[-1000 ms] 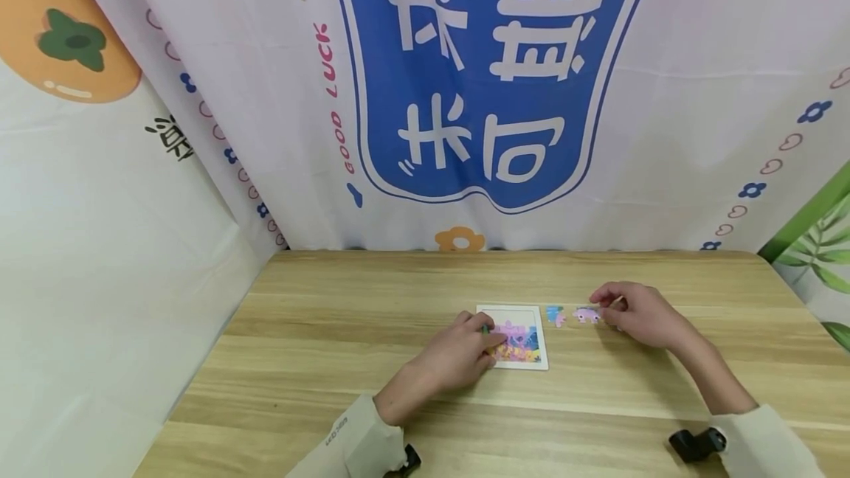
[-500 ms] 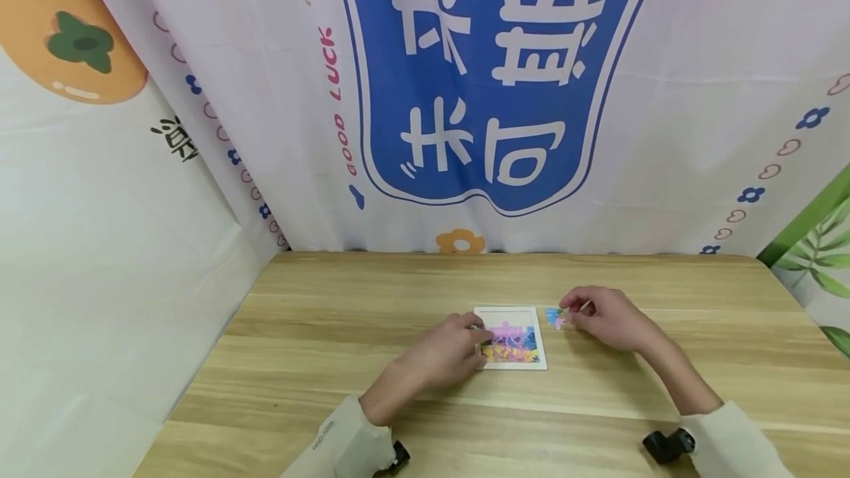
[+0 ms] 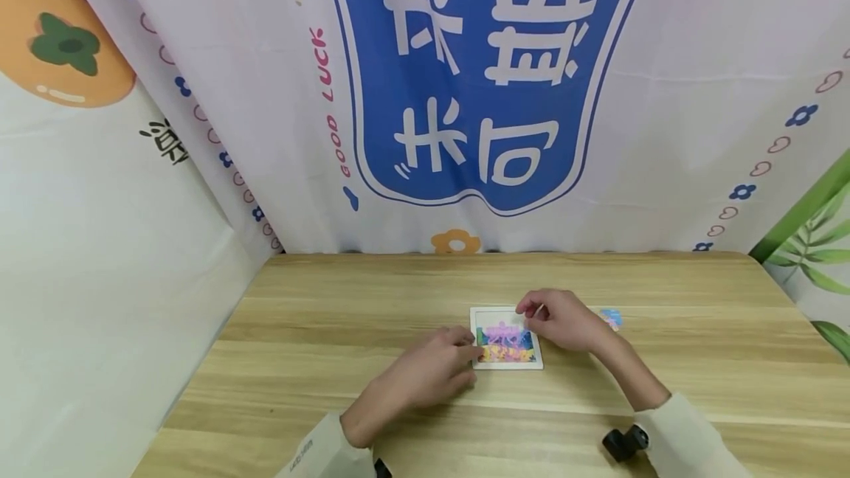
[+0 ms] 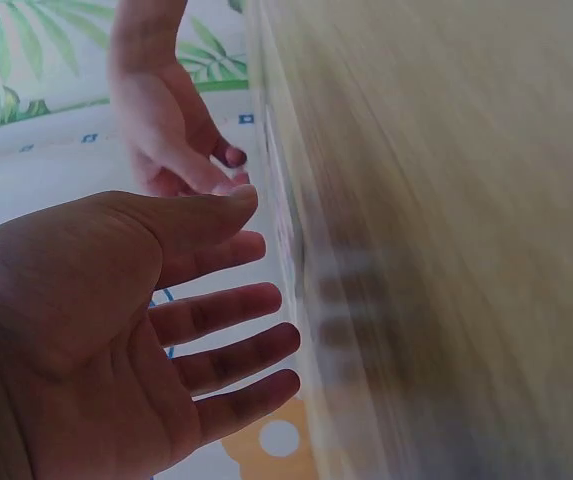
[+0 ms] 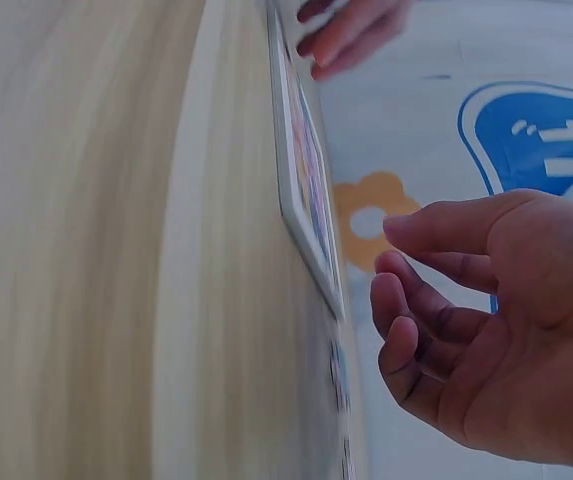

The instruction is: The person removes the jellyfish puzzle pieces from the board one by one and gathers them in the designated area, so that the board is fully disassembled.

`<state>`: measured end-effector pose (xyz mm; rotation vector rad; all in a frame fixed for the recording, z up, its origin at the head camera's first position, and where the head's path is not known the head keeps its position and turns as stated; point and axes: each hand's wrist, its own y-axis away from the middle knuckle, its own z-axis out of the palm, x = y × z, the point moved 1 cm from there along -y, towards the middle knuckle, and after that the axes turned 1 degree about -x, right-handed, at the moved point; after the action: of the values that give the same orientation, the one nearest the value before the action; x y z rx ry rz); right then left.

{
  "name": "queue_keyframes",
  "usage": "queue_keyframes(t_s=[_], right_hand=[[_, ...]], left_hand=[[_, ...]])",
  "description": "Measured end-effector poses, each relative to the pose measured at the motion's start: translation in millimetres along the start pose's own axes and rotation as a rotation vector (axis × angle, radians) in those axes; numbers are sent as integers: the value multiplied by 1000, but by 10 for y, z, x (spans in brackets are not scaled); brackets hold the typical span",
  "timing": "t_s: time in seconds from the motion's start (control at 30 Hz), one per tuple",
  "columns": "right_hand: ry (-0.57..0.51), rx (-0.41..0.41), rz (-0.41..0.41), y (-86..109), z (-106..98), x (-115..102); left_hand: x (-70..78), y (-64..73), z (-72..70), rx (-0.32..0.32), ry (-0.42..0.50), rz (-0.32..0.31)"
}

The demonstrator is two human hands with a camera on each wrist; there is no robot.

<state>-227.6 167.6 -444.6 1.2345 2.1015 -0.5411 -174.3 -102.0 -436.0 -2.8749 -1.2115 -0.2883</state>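
Observation:
A white-framed jigsaw tray [image 3: 508,365] lies flat on the table. Assembled pieces in pink, yellow and blue fill its lower part; its upper strip is bare white. Beside the tray's left rim is my left hand [image 3: 434,369], fingers straight and spread in the left wrist view; whether they touch the rim I cannot tell. My right hand [image 3: 564,321] hovers at the tray's upper right corner, fingers loosely bent, with no piece visible between thumb and fingers. A blue and pink puzzle piece [image 3: 611,317] lies right of that hand, partly behind the wrist.
The wooden table [image 3: 332,293] ends at the back against a white printed curtain [image 3: 664,131]. Low on the table, edge-on in the right wrist view, lie loose puzzle pieces [image 5: 338,375] beyond the tray's corner.
My right hand has moved left from over the row of loose pieces to the tray's corner, uncovering the rightmost piece. My left hand has drawn back from the tray's picture toward its left rim.

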Motion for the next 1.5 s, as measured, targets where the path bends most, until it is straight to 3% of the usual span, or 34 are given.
queue_keyframes(t_s=[0.27,0.47,0.6,0.9,1.5], right_hand=[[-53,-79,-2,-159,237,-159],[-66,-106,-15,-231,376,-220],[-53,-92,-27,-261,446,-257],[-31,-71,-43,-266,495,-297],[-33,-53,-14,-277,526,-275]], left_hand=[[84,49,2,-9,-58,41],[97,71,11,-71,-59,13],[66,99,5,-71,-36,8],[-28,132,20,-61,55,29],[-8,114,22,-66,74,5]])
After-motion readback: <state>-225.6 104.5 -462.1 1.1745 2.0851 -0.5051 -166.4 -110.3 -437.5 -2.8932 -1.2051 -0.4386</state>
